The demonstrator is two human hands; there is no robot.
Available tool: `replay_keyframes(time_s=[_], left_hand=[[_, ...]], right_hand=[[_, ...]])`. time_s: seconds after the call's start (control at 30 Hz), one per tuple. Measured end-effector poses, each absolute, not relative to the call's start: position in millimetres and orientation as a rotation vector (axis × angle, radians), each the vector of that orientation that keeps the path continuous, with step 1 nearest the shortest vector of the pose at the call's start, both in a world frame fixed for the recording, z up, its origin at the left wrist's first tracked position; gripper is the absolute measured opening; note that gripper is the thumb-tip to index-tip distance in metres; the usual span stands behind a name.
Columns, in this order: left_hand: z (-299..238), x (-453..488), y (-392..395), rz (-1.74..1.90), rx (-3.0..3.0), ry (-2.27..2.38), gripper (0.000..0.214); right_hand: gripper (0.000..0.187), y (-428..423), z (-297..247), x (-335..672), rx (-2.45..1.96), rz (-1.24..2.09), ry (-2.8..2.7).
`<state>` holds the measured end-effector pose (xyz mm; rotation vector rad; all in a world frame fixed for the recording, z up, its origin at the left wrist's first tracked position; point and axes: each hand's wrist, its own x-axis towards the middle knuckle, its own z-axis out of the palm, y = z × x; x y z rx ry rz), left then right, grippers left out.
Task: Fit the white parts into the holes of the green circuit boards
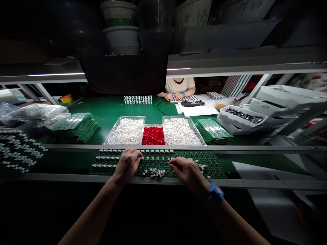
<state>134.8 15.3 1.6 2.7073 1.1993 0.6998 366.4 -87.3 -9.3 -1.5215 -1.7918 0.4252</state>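
A long green circuit board panel (214, 163) lies between two metal rails, with rows of small white connectors fitted along its left part and top edge. My left hand (127, 163) is over the panel's left middle, thumb and fingers pinched together; anything between them is too small to make out. To its right my right hand (187, 172) hovers over the panel, thumb and forefinger closed at the tips, their contents hidden. Between the hands sits a loose heap of white connectors (157, 173) on the panel. More loose white pieces (202, 166) lie beside my right hand.
Beyond the rail stand two clear trays of white connectors (127, 131) (181, 131), with red parts (153, 136) between them. Board stacks (76, 126) (214, 131) flank them. White bins (242, 115) are at right. A co-worker (180, 89) works across the green table (102, 105).
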Motion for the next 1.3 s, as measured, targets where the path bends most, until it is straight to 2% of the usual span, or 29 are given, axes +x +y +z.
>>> replay_keyframes(time_s=[0.13, 0.33, 0.47, 0.9, 1.13, 1.3], left_hand=[[6.2, 133.8, 5.9, 0.705, 2.642, 1.185, 0.009], [15.5, 135.5, -16.0, 0.418, 2.475, 1.072, 0.005], [17.0, 140.2, -21.2, 0.369, 2.48, 1.137, 0.01], [2.0, 125.6, -30.9, 0.758, 2.189, 1.13, 0.014], [-4.7, 117.8, -29.1, 0.803, 2.031, 1.181, 0.02], [-1.6, 121.9, -20.6, 0.799, 2.018, 1.176, 0.017]], right_hand=[[0.014, -87.4, -7.8, 367.7, -1.523, 0.447, -1.771], [0.016, -78.8, -0.2, 370.7, -1.638, 0.407, -1.727], [0.013, -68.7, 3.0, 371.8, -1.678, 0.323, -1.734], [0.014, -53.0, 3.9, 356.9, -1.879, 0.208, -1.935], [0.01, -50.3, 7.1, 356.5, -1.938, 0.218, -1.95], [0.013, -63.4, 15.8, 354.7, -1.83, 0.317, -1.973]])
